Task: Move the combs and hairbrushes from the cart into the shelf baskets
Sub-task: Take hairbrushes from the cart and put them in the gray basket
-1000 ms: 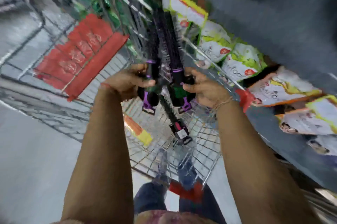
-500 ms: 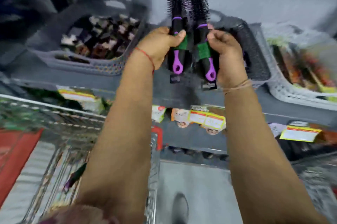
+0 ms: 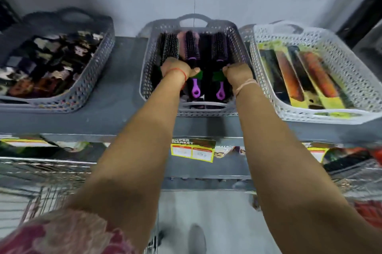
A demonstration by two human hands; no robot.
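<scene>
Both my hands are inside the middle grey shelf basket (image 3: 147, 63). My left hand (image 3: 177, 68) grips a round black hairbrush (image 3: 192, 48) with a green and purple handle. A matching round hairbrush (image 3: 219, 49) is held in my right hand (image 3: 237, 72). Both brushes lie low in the basket, bristles pointing to the back, purple handle loops toward me. Another black round brush (image 3: 169, 47) lies at the basket's left side. The wire cart (image 3: 37, 173) is at the lower left, its contents out of sight.
A grey basket (image 3: 91, 80) of small dark clips stands to the left. To the right a white basket (image 3: 351, 63) holds several packaged combs. A yellow price label (image 3: 192, 151) hangs on the shelf edge, with more packaged goods on the shelf below.
My hands lifted the two round brushes out of the cart, raised them before the shelf, and have now lowered them into the middle basket.
</scene>
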